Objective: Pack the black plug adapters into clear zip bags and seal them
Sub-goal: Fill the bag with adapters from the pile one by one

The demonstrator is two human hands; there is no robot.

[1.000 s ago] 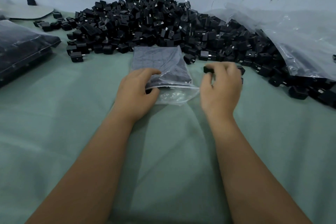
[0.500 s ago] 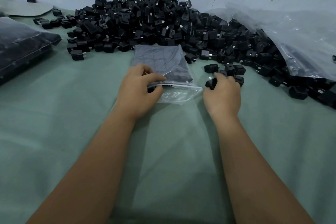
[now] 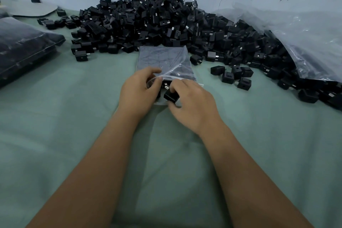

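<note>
Small black cube-shaped plastic plug adapter: pinched in right hand fingertips, at the mouth of the clear plastic zip bag. Left hand fingers curl round the bag's upper lip, holding it open. Beyond the fingers: heaped loose black adapters. Risk: prongs snagging the film, or the lip slipping shut, blocking entry.
</note>
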